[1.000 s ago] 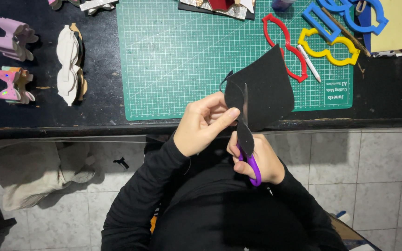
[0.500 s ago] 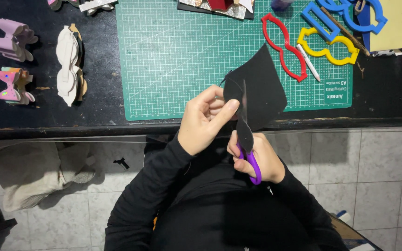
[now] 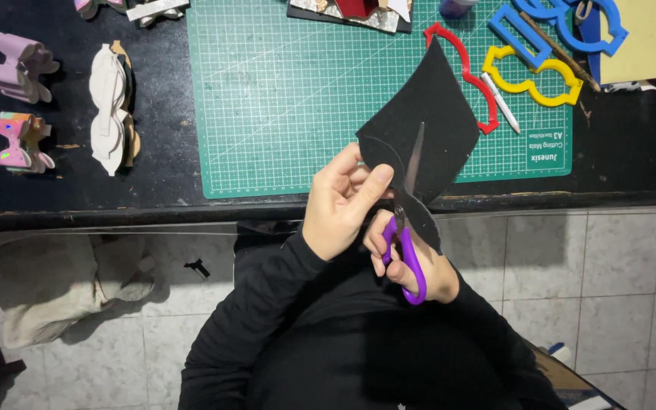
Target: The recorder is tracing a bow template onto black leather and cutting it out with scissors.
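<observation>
My left hand [image 3: 341, 201] pinches the left edge of a black sheet of felt-like material [image 3: 428, 121], held up over the front edge of the green cutting mat [image 3: 282, 99]. My right hand [image 3: 408, 258] grips purple-handled scissors [image 3: 405, 228], fingers through the loops. The blades point away from me and are partly apart, biting into the black sheet along a curved cut. A strip of the sheet hangs down over my right hand.
On the black table [image 3: 62, 193] lie pink bows [image 3: 17, 68] and a cream bow shape [image 3: 110, 106] at left. Red [image 3: 468, 72], yellow [image 3: 531, 76] and blue [image 3: 563, 26] outline templates and a pen [image 3: 501, 102] sit at the mat's right. A cloth [image 3: 47, 281] lies on the tiled floor.
The black sheet has turned and risen so more of it stands above the scissors. The blades have advanced further along the curved cut. Both hands stayed near the table edge.
</observation>
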